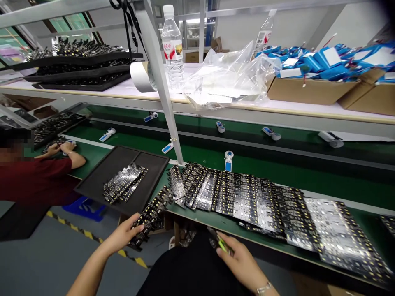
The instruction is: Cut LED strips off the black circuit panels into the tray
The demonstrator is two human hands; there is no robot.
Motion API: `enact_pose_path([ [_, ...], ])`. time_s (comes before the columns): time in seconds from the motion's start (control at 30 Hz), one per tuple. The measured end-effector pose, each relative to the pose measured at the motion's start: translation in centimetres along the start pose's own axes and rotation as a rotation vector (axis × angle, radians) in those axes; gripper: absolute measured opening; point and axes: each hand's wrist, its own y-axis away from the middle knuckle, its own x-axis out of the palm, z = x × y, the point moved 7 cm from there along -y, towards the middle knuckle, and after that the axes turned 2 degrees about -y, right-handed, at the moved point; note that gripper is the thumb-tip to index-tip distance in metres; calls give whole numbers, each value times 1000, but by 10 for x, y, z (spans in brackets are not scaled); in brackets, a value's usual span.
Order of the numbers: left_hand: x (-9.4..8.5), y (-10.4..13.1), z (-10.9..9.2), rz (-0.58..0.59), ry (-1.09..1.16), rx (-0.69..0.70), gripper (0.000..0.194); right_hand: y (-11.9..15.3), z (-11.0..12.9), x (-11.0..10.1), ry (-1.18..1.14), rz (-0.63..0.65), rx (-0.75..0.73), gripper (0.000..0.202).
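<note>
My left hand (123, 234) grips black circuit board panels (155, 207) dotted with yellowish squares, tilted in front of the bench edge. In my right hand (239, 259) is a small hand tool, seemingly pliers (221, 243), with yellow-green handles and a dark head; the head is blurred. Between the two hands there is a gap over my dark-clothed lap. Along the bench edge a long row of overlapping circuit board panels (243, 195) fans out to the right. More panels (123, 183) lie on a black tray (148, 164) beyond my left hand.
A co-worker in a dark red sleeve (61, 172) works at the far left. White-and-blue devices (228, 160) sit on the green conveyor (197, 144). A metal post (165, 90) rises to a shelf with a bottle (173, 49), a plastic bag (228, 78) and boxes of blue packs (311, 88).
</note>
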Motion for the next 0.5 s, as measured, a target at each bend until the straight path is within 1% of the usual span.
enact_pose_path([
  [0.03,0,12,-10,30,-11,32,51,-5,22,-6,-38,-4,-51,46],
  [0.1,6,33,-35,155,-30,110,50,-15,62,-17,-66,-38,-144,47],
  [0.17,16,53,-60,281,-62,173,50,-22,92,-26,-74,-89,-225,47],
  [0.2,19,61,-70,319,-87,191,50,-25,102,-29,-79,-103,-249,47],
  [0.23,23,68,-78,349,-115,202,51,-27,108,-32,-87,-103,-263,48],
  [0.3,26,79,-88,373,-167,211,51,-30,111,-34,-96,-68,-262,47],
  [0.4,29,89,-93,397,-211,210,48,-30,103,-37,-74,5,-244,47],
  [0.5,33,94,-97,435,-173,228,45,-28,97,-37,-86,47,-234,46],
])
